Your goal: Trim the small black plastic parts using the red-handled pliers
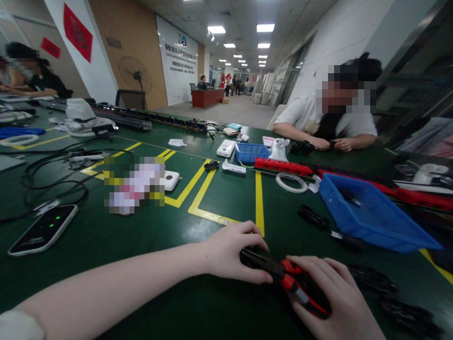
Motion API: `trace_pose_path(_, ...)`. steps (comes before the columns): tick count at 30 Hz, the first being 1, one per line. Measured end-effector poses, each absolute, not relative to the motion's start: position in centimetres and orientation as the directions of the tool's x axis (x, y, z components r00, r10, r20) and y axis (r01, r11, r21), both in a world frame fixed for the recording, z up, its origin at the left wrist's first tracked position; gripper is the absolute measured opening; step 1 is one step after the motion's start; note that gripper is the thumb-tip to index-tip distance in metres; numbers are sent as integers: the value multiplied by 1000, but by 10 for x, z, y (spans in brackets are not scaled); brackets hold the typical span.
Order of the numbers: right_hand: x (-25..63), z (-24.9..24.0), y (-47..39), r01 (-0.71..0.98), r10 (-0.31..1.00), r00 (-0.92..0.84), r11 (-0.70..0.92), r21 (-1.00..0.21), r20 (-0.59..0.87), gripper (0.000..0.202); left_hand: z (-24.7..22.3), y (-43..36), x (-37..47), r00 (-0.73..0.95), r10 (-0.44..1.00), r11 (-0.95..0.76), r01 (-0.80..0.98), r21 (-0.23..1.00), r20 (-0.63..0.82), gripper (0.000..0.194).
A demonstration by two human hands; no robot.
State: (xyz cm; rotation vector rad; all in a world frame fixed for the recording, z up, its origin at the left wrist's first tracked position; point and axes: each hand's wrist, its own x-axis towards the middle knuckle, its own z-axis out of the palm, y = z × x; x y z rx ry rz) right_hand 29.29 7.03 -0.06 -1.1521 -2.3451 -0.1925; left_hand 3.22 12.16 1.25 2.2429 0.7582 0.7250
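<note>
My right hand [331, 293] is wrapped round the red and black handles of a pair of pliers [295, 285]. The jaws point left, towards my left hand [237, 255]. That hand's fingers curl round a small black part [249, 256] at the jaw tips, with the thumb lying along the near side. Most of the part is hidden by my fingers, so its kind is unclear. Both hands are low over the green table [170, 302]. Coiled black cables [406, 307] lie beside my right hand.
A blue bin [375, 212] stands right, with black cable pieces [313, 217] beside it. Red strips [283, 165], a white ring [292, 183] and a smaller blue basket [252, 152] lie further back. Left is a phone-like device [44, 230]. A person [329, 113] works opposite.
</note>
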Motion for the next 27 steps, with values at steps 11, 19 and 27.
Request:
trace_pose_path(11,293,-3,65,769,756,-463,602,-215,463,36,15,122,31,679,692,-572,308,760,246,43)
trace_pose_path(19,292,1,65,748,736,-484,629,-213,473,36,15,124,31,711,654,-586,260,767,259,41)
trace_pose_path(27,295,3,69,736,714,-520,653,-178,469,41,15,124,30,715,653,-572,248,782,251,42)
